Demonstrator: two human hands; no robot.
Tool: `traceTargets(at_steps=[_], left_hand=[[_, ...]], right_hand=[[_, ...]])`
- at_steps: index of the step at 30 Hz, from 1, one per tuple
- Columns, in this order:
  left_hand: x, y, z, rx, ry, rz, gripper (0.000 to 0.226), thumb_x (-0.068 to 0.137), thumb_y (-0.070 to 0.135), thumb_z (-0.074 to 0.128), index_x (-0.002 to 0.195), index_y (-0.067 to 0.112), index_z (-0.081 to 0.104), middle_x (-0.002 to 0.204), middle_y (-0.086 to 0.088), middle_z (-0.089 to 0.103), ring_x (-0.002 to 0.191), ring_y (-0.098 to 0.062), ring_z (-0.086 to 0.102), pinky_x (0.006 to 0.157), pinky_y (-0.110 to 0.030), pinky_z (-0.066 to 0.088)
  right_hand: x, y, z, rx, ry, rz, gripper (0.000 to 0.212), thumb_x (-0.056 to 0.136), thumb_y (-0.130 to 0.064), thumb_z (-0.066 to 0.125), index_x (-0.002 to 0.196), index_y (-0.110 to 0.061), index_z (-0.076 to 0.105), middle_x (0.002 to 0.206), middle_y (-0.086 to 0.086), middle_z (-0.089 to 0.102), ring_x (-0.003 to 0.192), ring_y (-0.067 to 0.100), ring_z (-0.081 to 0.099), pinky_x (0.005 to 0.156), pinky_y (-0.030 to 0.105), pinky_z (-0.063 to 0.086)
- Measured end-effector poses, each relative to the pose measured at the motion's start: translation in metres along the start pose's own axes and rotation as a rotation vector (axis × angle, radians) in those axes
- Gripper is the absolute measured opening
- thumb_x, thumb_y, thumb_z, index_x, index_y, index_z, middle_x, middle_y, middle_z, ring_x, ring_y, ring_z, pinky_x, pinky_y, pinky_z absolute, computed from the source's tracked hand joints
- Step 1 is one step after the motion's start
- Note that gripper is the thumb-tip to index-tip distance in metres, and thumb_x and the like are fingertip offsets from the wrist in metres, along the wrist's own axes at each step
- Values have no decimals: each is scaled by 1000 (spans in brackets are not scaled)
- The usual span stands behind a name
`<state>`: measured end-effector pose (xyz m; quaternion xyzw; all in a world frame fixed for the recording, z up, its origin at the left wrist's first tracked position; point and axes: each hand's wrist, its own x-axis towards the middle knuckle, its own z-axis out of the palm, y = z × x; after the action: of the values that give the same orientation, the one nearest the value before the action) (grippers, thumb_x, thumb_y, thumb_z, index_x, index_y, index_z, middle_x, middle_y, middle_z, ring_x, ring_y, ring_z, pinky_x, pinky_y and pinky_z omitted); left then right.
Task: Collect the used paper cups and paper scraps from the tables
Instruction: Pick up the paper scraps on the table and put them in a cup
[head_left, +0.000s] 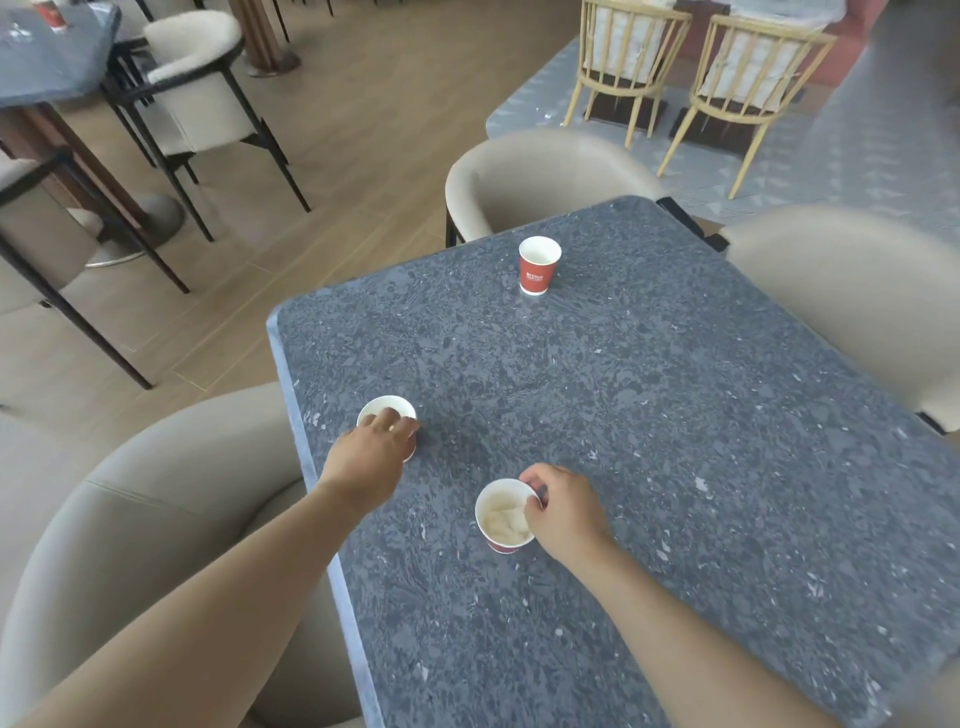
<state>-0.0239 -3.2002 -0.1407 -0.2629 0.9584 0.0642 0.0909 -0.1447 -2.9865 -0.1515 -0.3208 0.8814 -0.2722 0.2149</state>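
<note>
L hand (382, 441) closed on white-rimmed red paper cup (387, 410), R hand (558, 512) pinching scrap-filled red paper cup (504, 517); third upright red paper cup (539, 265) far side, R nearer.

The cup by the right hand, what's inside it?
The red paper cup holds crumpled white paper scraps. The right hand grips its rim, and its fingers cover part of the inside. Whatever lies under the scraps is hidden.

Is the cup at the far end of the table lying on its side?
No. The far cup stands upright on the table, open rim up, untouched by either hand.
</note>
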Motion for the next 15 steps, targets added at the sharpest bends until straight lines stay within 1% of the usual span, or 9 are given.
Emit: traceTargets(at_steps=[2,5,7,11,15], left_hand=[[5,-6,6,17,-34,-22,47,86,9,51,129,22,38,125,-3,50,111,-26,53,83,-38,48],[10,-9,11,38,-77,-19,49,83,4,48,126,27,40,114,0,59,97,-27,60,69,-37,47],[14,-6,11,54,-78,9,49,83,3,47,123,29,43,111,2,61,96,-26,60,64,-35,45],[31,9,6,4,-19,87,42,86,6,46,121,29,49,109,4,61,101,-23,57,69,-35,48],[50,33,-2,-41,30,158,40,86,6,46,118,29,50,107,3,61,100,-22,56,67,-33,47]], right_hand=[[6,0,-1,19,22,18,20,81,-5,55,95,-15,63,96,0,66,84,19,58,73,30,49],[12,0,-2,55,57,40,18,81,-5,56,94,-14,63,94,1,66,82,18,59,73,31,50],[16,3,-3,78,87,63,17,80,-5,56,93,-14,63,92,0,67,81,18,59,71,30,49],[28,9,-8,117,146,119,17,80,-5,57,92,-15,63,91,-1,66,80,17,59,68,26,47],[40,9,-15,164,185,147,17,82,-5,56,95,-15,62,93,-1,64,83,16,58,71,30,50]])
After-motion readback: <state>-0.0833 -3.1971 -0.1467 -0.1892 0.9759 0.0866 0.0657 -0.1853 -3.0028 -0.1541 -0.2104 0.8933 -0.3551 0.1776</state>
